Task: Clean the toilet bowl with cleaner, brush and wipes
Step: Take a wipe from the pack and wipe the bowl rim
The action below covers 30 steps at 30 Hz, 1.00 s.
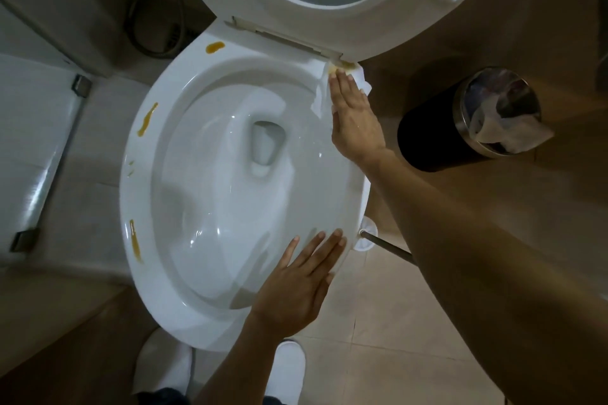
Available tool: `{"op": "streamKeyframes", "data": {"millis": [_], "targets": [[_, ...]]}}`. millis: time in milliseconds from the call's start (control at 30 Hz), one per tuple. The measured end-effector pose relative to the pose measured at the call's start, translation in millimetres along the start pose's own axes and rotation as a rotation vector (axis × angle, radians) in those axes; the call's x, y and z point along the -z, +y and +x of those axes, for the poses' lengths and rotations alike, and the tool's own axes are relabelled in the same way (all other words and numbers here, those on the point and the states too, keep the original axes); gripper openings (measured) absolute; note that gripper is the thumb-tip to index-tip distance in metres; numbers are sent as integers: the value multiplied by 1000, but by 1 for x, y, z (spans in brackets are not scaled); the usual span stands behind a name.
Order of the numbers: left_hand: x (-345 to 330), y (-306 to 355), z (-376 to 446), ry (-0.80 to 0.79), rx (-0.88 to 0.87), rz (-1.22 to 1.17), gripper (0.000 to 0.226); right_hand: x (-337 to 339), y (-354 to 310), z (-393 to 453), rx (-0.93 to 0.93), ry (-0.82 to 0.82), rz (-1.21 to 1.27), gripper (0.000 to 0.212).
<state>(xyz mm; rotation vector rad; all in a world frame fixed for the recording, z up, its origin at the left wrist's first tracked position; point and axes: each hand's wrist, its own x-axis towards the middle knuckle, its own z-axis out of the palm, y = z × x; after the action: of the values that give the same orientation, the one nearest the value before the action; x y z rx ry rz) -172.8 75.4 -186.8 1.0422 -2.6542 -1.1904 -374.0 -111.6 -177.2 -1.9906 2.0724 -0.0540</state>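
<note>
Flat and straight-fingered, the right hand (353, 118) presses a white wipe (324, 94) down on the far right edge of the toilet bowl's rim (144, 207), just below the hinge of the raised seat (345, 23); nothing is pinched, the wipe is simply held under the fingers and palm, and a yellowish smear shows on its far end by the hinge. Nearer the camera, the left hand (296, 286) lies open with fingers spread on the near right edge of the rim, seemingly bracing. From this one head view, the step in hand looks like wiping the rim. Four orange-brown stains remain along the left edge: one at the far left (215, 47), one at mid left (147, 118), a few faint specks below it, and one at the near left (135, 245). The next move probably calls for dragging the wipe round to those marks, or swapping it for a fresh one. A toilet brush (368, 235) stands on the floor beside the right edge of the bowl, and a dark bin (427, 135) holding used wipes sits further right. No cleaner bottle is in view.
</note>
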Motion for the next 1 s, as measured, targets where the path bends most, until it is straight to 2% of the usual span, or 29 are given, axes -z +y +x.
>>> {"op": "streamKeyframes", "data": {"millis": [200, 400, 500, 567, 733, 1000], "targets": [[-2, 0, 0, 2, 10, 24, 52, -3, -1, -19, -81, 20, -7, 60], [-2, 1, 0, -4, 18, 61, 52, -5, -1, -28, -59, 40, 59, 58], [-2, -1, -1, 8, 2, 5, 52, -2, -4, -10, -18, 16, 20, 64], [-2, -1, 0, 3, -4, -26, 52, 2, -7, 4, 22, -2, 9, 75], [-7, -2, -1, 13, 31, 102, 52, 5, -18, 30, 143, -49, 15, 92], [-10, -2, -1, 15, 30, 92, 54, 9, -40, 57, 268, -81, -34, 90]]}}
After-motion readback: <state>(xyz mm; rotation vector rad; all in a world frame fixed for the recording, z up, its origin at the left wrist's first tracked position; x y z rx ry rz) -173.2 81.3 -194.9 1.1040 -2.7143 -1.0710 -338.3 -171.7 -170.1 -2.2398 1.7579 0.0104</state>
